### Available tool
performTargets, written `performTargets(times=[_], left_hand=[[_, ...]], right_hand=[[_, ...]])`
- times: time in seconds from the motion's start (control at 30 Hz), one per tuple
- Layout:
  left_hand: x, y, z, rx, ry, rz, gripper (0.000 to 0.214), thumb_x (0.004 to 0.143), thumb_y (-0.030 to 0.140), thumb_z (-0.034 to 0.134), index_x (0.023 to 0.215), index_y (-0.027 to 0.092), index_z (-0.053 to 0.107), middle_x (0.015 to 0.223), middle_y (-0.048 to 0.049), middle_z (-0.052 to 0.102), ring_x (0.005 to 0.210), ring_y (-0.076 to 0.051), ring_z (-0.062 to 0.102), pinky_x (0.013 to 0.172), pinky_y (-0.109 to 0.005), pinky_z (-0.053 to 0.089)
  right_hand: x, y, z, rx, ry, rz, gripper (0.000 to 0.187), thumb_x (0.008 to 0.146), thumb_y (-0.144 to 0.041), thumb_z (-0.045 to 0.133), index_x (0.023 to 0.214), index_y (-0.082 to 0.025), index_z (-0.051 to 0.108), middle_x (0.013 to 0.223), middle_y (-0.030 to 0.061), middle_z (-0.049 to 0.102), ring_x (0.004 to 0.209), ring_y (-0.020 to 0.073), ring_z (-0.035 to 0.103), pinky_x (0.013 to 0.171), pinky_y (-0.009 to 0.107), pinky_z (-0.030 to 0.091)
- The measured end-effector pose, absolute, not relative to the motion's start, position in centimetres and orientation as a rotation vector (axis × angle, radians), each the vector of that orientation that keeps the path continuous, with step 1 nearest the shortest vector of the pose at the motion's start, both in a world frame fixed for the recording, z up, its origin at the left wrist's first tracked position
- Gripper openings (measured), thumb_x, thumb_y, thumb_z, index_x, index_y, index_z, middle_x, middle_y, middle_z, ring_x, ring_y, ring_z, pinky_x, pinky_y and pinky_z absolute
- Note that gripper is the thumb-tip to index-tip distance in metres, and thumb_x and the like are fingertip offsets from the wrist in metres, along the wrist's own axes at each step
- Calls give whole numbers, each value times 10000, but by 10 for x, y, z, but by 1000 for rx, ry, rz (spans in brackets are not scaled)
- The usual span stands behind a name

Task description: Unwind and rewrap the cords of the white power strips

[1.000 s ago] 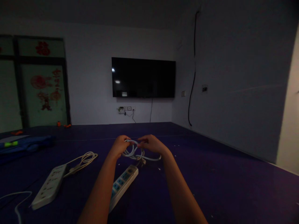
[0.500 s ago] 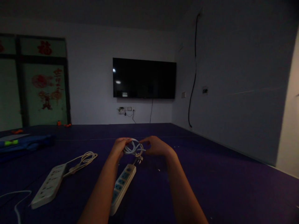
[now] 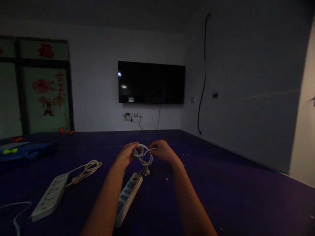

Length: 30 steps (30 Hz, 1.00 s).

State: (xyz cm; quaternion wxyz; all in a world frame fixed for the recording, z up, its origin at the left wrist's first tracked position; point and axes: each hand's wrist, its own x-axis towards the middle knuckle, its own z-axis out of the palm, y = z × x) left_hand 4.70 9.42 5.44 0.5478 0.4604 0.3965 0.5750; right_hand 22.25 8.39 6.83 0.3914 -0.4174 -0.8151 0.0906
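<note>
Between my hands is the looped white power cord (image 3: pixel 147 159) of a power strip. My left hand (image 3: pixel 127 154) grips the left side of the coil, its fingertips partly hidden behind the loops. With thumb and fingers, my right hand (image 3: pixel 161 150) pinches a stretch of the cord at the coil's upper right. The cord's plug (image 3: pixel 146 171) hangs just below the loops, its prongs pointing left. Under the coil, the white power strip (image 3: pixel 129 196) with blue-green sockets lies on the purple surface, partly covered by my left forearm.
A second white power strip (image 3: pixel 51 197) lies to the left, its cord (image 3: pixel 90 167) bundled beyond it. Farther left are a loose white cable (image 3: pixel 16 214) and blue cloth (image 3: pixel 36 151). The purple surface (image 3: pixel 233 183) stretches to the walls. A television (image 3: pixel 151 82) hangs ahead.
My right hand has closed on the cord and draws a stretch of it to the right. The loops in my left hand have opened wider, and the plug has turned.
</note>
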Motion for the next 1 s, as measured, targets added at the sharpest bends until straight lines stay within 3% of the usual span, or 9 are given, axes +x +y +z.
performTargets(times=[0.07,0.17,0.3,0.47,0.67,0.87,1.0], left_hand=[[44,86,56,1109,995,1359,575,684,283,722,1196,168,486,773,-31,688,551,-126,629,507,-233,497],[40,76,57,1216,1099,1323,992,488,195,837,1344,228,337,991,-80,673,678,-163,646,535,-242,495],[39,69,56,1522,1184,1155,1185,346,81,845,1385,213,291,1121,-124,625,868,-230,631,628,-273,504],[44,74,51,1784,1123,1252,1041,348,-56,757,1310,168,429,1110,-105,629,996,-224,581,825,-286,457],[52,82,47,1913,976,1302,877,411,-19,744,1234,165,506,1027,-71,639,876,-185,598,760,-279,463],[62,87,47,1867,938,1390,721,432,33,748,1124,142,578,830,-31,647,754,-170,604,690,-276,471],[64,87,49,1860,919,1428,561,491,46,709,1038,140,622,787,-25,655,731,-159,603,688,-264,459]], right_hand=[[222,86,67,-1051,-2037,256,169,656,-152,622,790,-148,726,774,62,721,716,179,648,613,233,437],[221,88,66,-1057,-1991,279,170,647,-143,622,782,-150,726,774,61,722,725,181,649,626,237,448],[221,89,66,-1096,-1943,305,172,622,-127,627,757,-151,732,742,58,720,712,187,648,619,240,453],[225,89,65,-1126,-1930,356,157,612,-188,662,734,-131,743,708,74,716,685,199,644,580,242,444],[229,96,60,-1162,-1904,392,170,596,-204,665,723,-132,751,642,56,701,604,162,594,540,230,400],[222,106,49,-1127,-1924,514,132,559,-188,672,661,-136,740,498,-21,616,528,117,521,496,204,344],[213,112,42,-1071,-1944,649,143,554,-147,656,681,-122,718,562,-30,635,572,119,553,536,200,390]])
